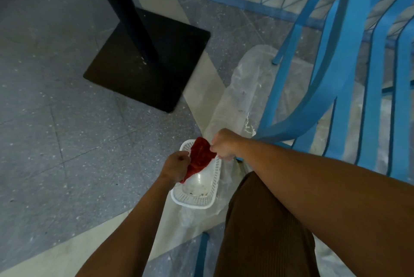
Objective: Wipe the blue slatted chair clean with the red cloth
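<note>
both hands, left hand (175,164) & right hand (224,144), pinch red cloth (200,158) over white basket (195,198), spreading it prob. to wipe blue slatted chair (349,79) at right.

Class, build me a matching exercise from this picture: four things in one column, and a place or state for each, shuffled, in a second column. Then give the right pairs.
Things:
1. red cloth
2. white basket
3. black square base
4. blue slatted chair

Places or states:
A. on the floor at upper left, with a dark pole rising from it
B. fills the right side of the view
C. held between the left hand and the right hand
D. on the floor beneath the hands, perforated walls

Pairs: 1-C, 2-D, 3-A, 4-B
</note>
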